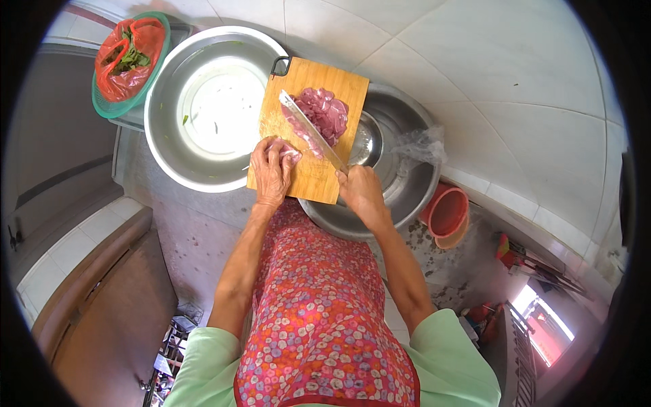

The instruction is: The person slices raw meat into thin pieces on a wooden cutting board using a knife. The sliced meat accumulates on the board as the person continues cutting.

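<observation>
My right hand (361, 192) is closed around the handle of a knife (313, 131), whose long blade slants up and left across a wooden cutting board (308, 182). Beyond the blade lies a heap of sliced raw meat (329, 112), and some slices touch its edge. With bent fingers, my left hand (271, 173) presses a piece of raw meat (289, 150) onto the board's left side. Part of that piece is hidden under the fingers. The board has a black corner handle (280, 66) at its far left.
Left of the board stands a large metal basin (163, 146) with water and bits of leaf. Another metal basin (420, 203) sits partly under the board, holding a metal bowl (367, 139) and a clear plastic bag (417, 146). A green basket (102, 106) holds a red bag (122, 85) of greens.
</observation>
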### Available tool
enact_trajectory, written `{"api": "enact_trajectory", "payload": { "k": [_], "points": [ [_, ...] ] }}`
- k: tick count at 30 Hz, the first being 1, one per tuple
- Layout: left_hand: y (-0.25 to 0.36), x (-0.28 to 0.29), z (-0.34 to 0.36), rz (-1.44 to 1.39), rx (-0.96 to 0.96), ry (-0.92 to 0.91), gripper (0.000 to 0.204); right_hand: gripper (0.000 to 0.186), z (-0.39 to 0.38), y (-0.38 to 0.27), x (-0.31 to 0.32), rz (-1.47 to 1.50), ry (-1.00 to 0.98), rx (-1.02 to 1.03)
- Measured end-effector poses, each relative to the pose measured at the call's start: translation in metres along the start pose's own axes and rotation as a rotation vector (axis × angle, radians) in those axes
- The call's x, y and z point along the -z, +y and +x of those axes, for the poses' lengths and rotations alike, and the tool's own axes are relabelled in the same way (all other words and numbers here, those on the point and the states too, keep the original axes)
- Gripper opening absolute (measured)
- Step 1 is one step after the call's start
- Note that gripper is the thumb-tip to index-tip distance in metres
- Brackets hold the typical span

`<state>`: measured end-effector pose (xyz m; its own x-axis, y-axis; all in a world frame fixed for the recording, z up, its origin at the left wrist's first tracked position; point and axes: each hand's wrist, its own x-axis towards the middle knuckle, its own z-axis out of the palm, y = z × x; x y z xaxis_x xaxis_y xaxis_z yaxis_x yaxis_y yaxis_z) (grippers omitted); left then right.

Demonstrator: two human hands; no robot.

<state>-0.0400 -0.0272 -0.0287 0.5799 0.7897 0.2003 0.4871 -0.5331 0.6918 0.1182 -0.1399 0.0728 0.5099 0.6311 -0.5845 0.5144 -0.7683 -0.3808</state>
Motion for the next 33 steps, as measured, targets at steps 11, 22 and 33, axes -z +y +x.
{"api": "enact_trajectory", "payload": {
  "k": [11,22,33],
  "points": [
    [-0.005,-0.004,0.001,0.080,-0.072,-0.030,0.032,0.017,-0.054,-0.007,-0.033,-0.092,-0.045,0.002],
    [-0.005,-0.002,0.006,-0.020,-0.029,-0.062,0.034,0.016,-0.007,-0.045,-0.039,-0.021,0.054,0.102],
    [-0.006,0.000,0.012,-0.002,-0.104,-0.100,0.028,0.020,-0.031,-0.030,-0.032,-0.064,-0.262,-0.140]
  ]
}}
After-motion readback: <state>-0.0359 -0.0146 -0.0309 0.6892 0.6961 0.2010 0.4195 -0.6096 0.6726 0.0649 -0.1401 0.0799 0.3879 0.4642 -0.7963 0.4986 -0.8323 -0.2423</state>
